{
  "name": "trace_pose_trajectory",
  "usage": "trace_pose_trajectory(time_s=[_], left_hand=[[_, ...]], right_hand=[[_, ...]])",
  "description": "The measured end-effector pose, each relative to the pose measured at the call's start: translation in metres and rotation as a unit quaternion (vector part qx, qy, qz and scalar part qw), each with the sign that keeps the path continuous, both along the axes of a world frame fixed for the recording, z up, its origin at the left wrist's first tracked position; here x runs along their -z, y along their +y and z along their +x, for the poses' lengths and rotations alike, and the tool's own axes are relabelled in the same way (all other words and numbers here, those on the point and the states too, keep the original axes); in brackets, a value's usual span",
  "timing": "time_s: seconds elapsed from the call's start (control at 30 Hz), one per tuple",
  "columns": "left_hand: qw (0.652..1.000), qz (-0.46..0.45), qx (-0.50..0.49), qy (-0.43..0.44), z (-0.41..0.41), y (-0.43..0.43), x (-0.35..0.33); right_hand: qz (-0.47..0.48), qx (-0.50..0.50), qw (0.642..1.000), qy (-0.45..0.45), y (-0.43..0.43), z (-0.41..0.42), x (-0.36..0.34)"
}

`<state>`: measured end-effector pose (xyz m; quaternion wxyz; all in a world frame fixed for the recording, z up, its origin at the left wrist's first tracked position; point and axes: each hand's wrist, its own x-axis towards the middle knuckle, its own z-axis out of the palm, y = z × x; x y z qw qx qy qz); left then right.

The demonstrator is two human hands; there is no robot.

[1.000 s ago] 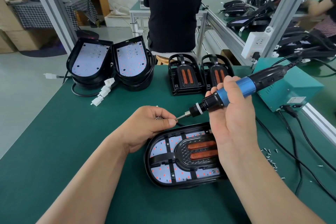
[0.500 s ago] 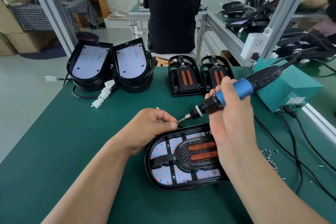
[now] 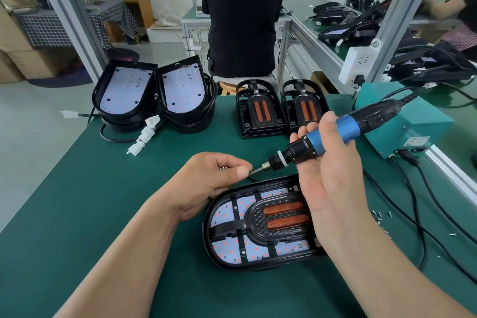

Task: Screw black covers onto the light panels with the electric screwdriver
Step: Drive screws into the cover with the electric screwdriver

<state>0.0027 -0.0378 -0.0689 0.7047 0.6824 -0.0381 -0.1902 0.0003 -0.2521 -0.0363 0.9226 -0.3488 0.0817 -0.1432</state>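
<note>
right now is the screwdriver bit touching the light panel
No, the electric screwdriver bit meets the left hand's pinched fingertips, clear of the light panel.

Black cover [image 3: 255, 227] seemingly seated on light panel [image 3: 227, 248], electric screwdriver [image 3: 347, 128] tilted above

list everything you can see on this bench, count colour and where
light panel with cover: 1, black and white, near centre of mat
bare light panels: 2 stacks, black rims, white boards, far left
black covers: 2 stacks, orange inserts, far centre
electric screwdriver: 1, blue and black, in right hand
power box: 1, teal, far right
screws: several, silver, loose at right, few in left hand
connectors: several, white, beside bare panels
mat: 1, green, bench top
left hand: fingers curled round screws, thumb at bit tip
right hand: grips screwdriver
</note>
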Motion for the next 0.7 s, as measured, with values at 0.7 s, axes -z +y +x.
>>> trace_pose_trajectory(time_s=[0.7], left_hand=[[0.990, 0.116, 0.074, 0.009, -0.007, 0.006, -0.016]], right_hand=[[0.011, 0.034, 0.999, -0.024, -0.082, -0.021, -0.019]])
